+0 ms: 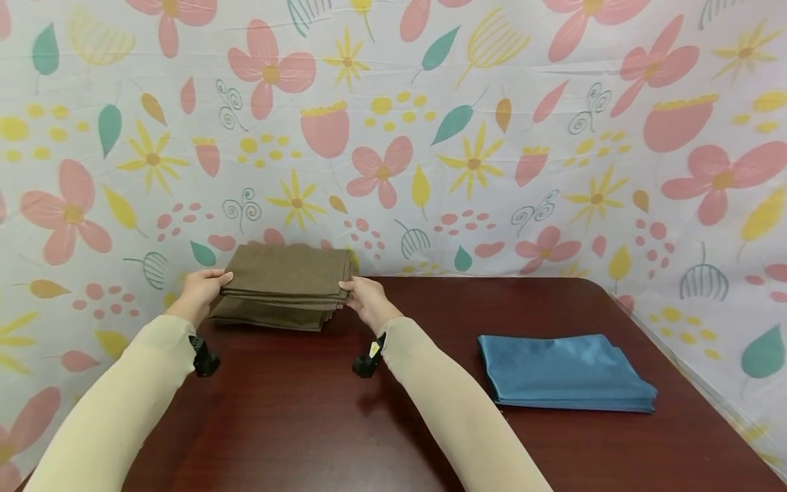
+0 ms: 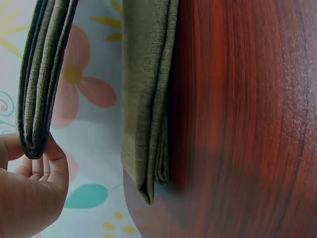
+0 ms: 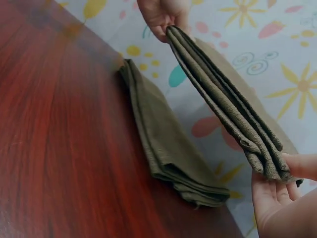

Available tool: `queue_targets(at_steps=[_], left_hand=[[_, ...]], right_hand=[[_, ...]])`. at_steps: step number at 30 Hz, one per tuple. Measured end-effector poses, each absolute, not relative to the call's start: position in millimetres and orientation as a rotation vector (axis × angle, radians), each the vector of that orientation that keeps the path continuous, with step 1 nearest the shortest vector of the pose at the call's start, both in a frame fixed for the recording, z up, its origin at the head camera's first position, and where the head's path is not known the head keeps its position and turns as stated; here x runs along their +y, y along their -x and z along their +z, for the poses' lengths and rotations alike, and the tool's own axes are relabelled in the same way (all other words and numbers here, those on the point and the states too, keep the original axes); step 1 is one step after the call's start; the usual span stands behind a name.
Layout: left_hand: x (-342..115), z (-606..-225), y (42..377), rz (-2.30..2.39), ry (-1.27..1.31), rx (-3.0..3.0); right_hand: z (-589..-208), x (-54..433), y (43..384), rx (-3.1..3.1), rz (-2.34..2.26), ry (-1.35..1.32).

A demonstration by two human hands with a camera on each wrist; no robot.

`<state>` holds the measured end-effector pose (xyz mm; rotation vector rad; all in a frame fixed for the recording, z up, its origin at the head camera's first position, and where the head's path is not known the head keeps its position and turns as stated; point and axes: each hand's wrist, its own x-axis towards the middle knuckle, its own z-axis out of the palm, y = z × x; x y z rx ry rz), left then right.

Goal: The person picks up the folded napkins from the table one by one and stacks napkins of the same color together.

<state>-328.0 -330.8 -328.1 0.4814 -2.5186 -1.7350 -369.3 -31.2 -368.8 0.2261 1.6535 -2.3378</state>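
Both hands hold up a folded olive-brown cloth [image 1: 285,270] by its two ends. My left hand [image 1: 201,292] pinches the left end, thumb on top and fingers below. At the right end, my right hand [image 1: 371,301] grips the layered corner the same way. Beneath it, a second folded olive-brown cloth [image 1: 270,314] lies on the table near its far left edge. The left wrist view shows a gap between the raised cloth [image 2: 42,74] and the lower cloth [image 2: 148,99]. In the right wrist view the raised cloth's several fold layers face the camera.
A folded blue cloth [image 1: 562,372] with a satiny sheen lies on the right side of the dark red-brown wooden table [image 1: 295,424]. Behind the table hangs a white curtain [image 1: 393,96] printed with flowers and leaves. Dark cameras are strapped to both wrists.
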Motion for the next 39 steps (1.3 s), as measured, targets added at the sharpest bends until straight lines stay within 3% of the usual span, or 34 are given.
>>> queue_targets(at_steps=[13,39], left_hand=[[-336.0,-348.4,325.9,-1.769,-0.547,-2.456],[-351.7,-387.9,334.6,-1.727,-0.630,-2.377]], right_hand=[[-405.0,-48.0,366.7,1.552,-2.382,-0.259],[-419.7,-59.3,366.6,1.547,-2.315,-0.159]])
